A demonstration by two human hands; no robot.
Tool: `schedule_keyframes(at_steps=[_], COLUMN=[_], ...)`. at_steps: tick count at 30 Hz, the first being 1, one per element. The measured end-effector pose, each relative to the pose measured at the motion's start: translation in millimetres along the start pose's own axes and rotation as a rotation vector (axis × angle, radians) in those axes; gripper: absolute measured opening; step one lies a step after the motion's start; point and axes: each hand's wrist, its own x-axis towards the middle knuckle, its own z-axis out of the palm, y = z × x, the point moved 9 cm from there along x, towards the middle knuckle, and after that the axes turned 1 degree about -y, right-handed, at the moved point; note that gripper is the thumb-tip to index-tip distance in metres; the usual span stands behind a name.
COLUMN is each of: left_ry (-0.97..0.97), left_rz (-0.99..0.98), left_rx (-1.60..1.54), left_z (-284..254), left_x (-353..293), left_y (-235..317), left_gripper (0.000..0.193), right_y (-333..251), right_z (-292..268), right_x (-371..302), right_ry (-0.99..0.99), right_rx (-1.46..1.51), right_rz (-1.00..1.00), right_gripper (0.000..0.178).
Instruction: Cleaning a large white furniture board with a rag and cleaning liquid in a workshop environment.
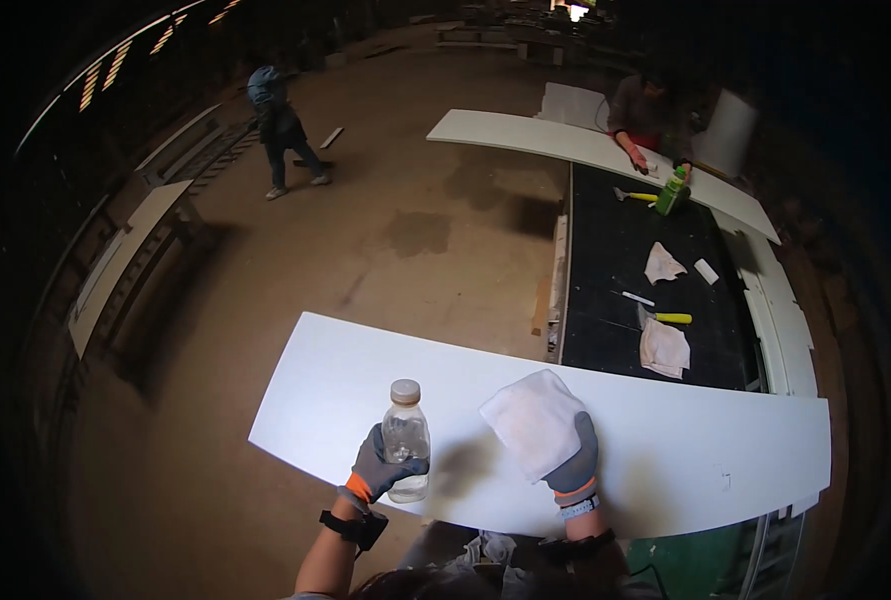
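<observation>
A clear plastic bottle (pixel 406 436) with a pale cap stands upright in the grip of my left hand (pixel 381 462), which wears a grey glove with an orange cuff. The bottle holds some clear liquid. In my right hand (pixel 577 462), gloved the same way, is a folded whitish cloth (pixel 533 422). Both hands are over a long white panel (pixel 665 450) lying across in front of me. Whether the cloth touches the panel I cannot tell; a shadow falls between the hands. Small marks show near the panel's right end.
Beyond the panel is a black worktop (pixel 610 270) with two cloths (pixel 664 348), yellow-handled scrapers (pixel 670 318) and a green bottle (pixel 671 190). A co-worker (pixel 655 115) leans over another white panel (pixel 525 135) there. Far left, a person (pixel 283 130) walks near a low bench (pixel 130 255).
</observation>
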Motion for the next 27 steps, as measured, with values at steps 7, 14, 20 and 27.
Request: schedule_keyframes(at_steps=[7,14,20,27], left_ry=[0.245,0.287,0.295,0.112], left_rz=[-0.316,-0.501,-0.701,-0.708], left_rx=[0.498,0.729,0.909,1.045], left_z=[-125.6,-179.9,-196.5,-169.5], left_x=[-61.6,-74.8,-65.4,-40.8], left_y=[-65.2,-97.9,-112.9,-100.8], left_gripper=[0.096,0.089,0.083,0.084], right_y=[17.4,13.2,19.3,22.3], right_z=[81.2,80.0,44.3,6.0], right_x=[27.8,40.3,14.9,-7.3], right_ry=[0.271,0.11,0.212,0.318], right_rx=[1.232,1.014,1.036,1.187], right_rz=[0.353,0.292,0.236,0.198], right_gripper=[0.034,0.053,0.051,0.045])
